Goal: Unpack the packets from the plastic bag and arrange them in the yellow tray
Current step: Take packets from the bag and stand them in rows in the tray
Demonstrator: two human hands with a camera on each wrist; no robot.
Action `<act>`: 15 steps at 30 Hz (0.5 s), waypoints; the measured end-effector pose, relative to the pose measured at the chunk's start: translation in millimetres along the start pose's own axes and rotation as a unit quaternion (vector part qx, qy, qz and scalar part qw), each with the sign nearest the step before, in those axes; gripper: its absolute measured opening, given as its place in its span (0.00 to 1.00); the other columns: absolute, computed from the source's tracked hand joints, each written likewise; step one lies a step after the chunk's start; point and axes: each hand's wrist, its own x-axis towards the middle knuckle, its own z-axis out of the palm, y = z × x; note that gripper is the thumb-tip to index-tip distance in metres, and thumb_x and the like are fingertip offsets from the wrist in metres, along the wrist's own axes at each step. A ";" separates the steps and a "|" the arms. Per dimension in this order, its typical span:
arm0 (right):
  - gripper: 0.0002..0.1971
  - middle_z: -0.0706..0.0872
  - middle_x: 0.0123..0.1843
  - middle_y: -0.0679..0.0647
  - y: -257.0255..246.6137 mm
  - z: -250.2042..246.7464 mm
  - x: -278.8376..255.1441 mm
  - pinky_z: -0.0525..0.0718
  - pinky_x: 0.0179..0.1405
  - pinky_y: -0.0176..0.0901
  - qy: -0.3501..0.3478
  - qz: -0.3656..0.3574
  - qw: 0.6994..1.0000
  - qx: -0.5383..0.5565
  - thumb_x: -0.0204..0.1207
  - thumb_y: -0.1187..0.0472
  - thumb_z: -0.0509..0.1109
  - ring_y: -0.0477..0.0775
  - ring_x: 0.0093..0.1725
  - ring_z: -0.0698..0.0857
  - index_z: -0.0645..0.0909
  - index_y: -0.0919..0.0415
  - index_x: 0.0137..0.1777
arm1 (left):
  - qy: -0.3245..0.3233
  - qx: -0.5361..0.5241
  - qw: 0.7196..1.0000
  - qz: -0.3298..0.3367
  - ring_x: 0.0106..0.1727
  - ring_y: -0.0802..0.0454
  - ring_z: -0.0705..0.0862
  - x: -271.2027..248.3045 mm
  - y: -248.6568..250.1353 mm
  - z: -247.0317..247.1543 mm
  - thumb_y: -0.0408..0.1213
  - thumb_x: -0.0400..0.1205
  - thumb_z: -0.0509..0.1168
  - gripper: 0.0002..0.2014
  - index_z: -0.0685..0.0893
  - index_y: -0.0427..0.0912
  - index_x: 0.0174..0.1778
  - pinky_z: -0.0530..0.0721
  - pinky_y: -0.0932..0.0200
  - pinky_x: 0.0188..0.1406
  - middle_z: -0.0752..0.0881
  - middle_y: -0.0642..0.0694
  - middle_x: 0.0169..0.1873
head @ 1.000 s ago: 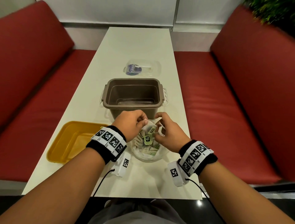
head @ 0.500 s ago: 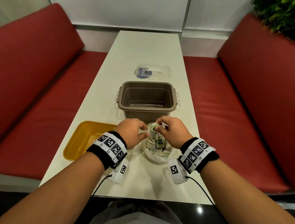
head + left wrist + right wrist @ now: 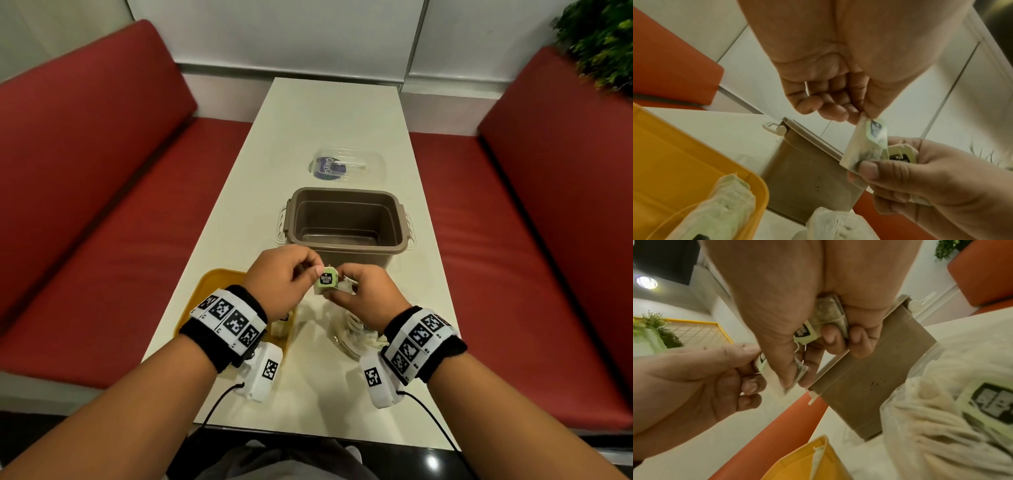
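A small tea packet [image 3: 327, 281] with a green label is held above the table between both hands. My left hand [image 3: 315, 272] pinches its top edge [image 3: 865, 146] with thumb and forefinger. My right hand [image 3: 342, 291] pinches its lower corner [image 3: 761, 361] and keeps further packets [image 3: 828, 311] curled in its palm. The clear plastic bag [image 3: 346, 329] lies below the right hand with several packets inside [image 3: 941, 410]. The yellow tray [image 3: 209, 291] sits at the left, mostly hidden by my left wrist. Several packets [image 3: 725, 203] stand along its near right side.
A brown plastic bin [image 3: 346, 219] with side latches stands just behind the hands. Farther back lies a clear lid [image 3: 346, 166] with a blue label. The narrow white table [image 3: 325, 113] runs between two red benches [image 3: 102, 222].
Both hands have risen from the mouth of the plastic bag, and one packet is now held up between them. The head view has shifted, so the table sits more to the right.
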 end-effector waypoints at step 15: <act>0.07 0.88 0.42 0.44 -21.9 25.5 24.2 0.83 0.50 0.44 -0.004 -0.035 0.999 -0.003 0.68 0.60 0.83 0.45 0.45 0.85 0.89 0.56 0.43 | -0.046 0.011 0.998 -0.039 0.34 0.61 0.79 -7.3 -23.6 -36.8 0.43 0.81 0.71 0.03 0.89 0.50 0.45 0.80 0.59 0.42 0.86 0.58 0.36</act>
